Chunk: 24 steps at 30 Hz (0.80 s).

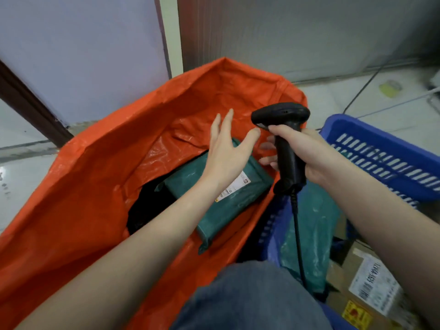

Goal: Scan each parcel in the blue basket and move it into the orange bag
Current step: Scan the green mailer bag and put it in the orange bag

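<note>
The left hand [226, 148] is hovering with fingers spread wide over the green parcel [223, 194] lying inside the orange bag [95, 177], while the right hand [314, 158] is gripping the black barcode scanner [287, 144] left of the blue basket [381, 148].

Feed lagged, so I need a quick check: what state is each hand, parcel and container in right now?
Left hand: open, fingers straight, above the orange bag.
Right hand: grips the black scanner.
Orange bag: mouth open.
Green parcel: lying in the bag, label up.
Blue basket: holds another green parcel and a cardboard box.
</note>
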{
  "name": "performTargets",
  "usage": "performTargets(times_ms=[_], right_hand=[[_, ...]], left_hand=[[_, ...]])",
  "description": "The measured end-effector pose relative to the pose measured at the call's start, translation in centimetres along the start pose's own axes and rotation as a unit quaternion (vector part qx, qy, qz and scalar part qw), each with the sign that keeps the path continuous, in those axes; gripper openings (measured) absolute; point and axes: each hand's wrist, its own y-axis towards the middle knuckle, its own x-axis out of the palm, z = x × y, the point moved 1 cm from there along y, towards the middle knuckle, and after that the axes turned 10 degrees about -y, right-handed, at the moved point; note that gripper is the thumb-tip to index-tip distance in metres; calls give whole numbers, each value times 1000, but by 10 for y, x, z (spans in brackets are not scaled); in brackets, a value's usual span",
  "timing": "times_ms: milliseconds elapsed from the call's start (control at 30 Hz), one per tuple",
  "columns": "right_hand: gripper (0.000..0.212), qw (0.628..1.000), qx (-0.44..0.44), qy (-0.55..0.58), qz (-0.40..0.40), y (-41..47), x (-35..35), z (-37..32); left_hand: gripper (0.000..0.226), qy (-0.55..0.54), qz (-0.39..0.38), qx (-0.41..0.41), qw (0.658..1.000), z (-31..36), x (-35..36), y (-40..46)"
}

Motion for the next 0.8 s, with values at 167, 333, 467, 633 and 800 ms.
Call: performTargets(times_ms=[167, 333, 467, 633, 800], right_hand=[[18, 995, -72, -13, 62, -57, -63, -17], [18, 988, -92, 3, 124, -104, -123, -11], [20, 982, -101, 19, 161, -144, -170, 9], [21, 976, -88, 3, 202, -163, -213, 50], [22, 975, -73, 5, 208, -148, -242, 96]], left_hand=[[66, 51, -60, 84, 993, 67, 38, -17], [63, 120, -147, 98, 977, 108, 83, -37], [65, 179, -203, 81, 959, 118, 121, -54], [66, 205, -230, 32, 951, 100, 159, -64], [86, 246, -230, -5, 942, 65, 196, -52]])
